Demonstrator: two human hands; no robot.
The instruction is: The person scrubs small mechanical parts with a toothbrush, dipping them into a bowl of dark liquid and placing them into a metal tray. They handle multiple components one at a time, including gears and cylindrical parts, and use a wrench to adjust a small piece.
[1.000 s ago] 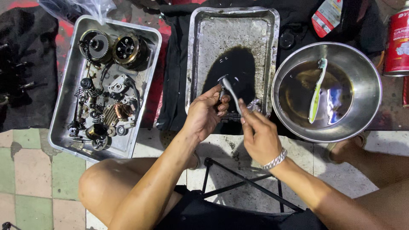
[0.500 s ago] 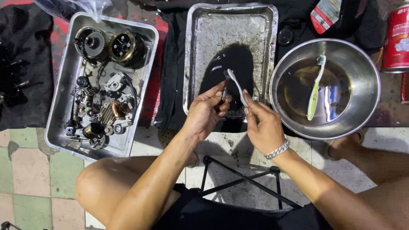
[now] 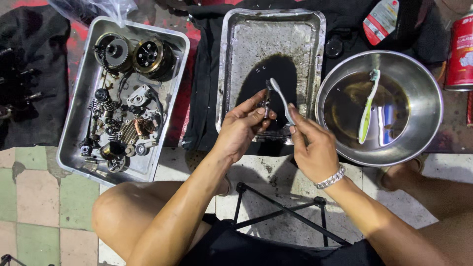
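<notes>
Centrally, over the near end of a rectangular, oil-stained metal tray (image 3: 231,64) resting on the tiled floor (image 3: 29,197), both hands work together. The left hand (image 3: 241,129) is closed, its fingertips pinching a small dark metal part (image 3: 267,96) held upright above the tray's black pool of oil. The right hand (image 3: 313,150) is closed around the handle of a white toothbrush (image 3: 280,96), whose head touches the small part just beside the left fingertips. A silver chain bracelet (image 3: 330,177) circles the right wrist.

Left of the middle tray, a second rectangular metal tray (image 3: 74,123) holds dismantled engine pieces, with two round geared assemblies (image 3: 135,54) at its far end. Right of the middle tray, a round steel bowl (image 3: 423,83) holds dark liquid and a green-and-white toothbrush (image 3: 368,106) lying tilted with its head toward the far rim. A red spray can (image 3: 460,51) stands at the far right edge. Black cloth (image 3: 29,83) lies at the far left of the floor.
</notes>
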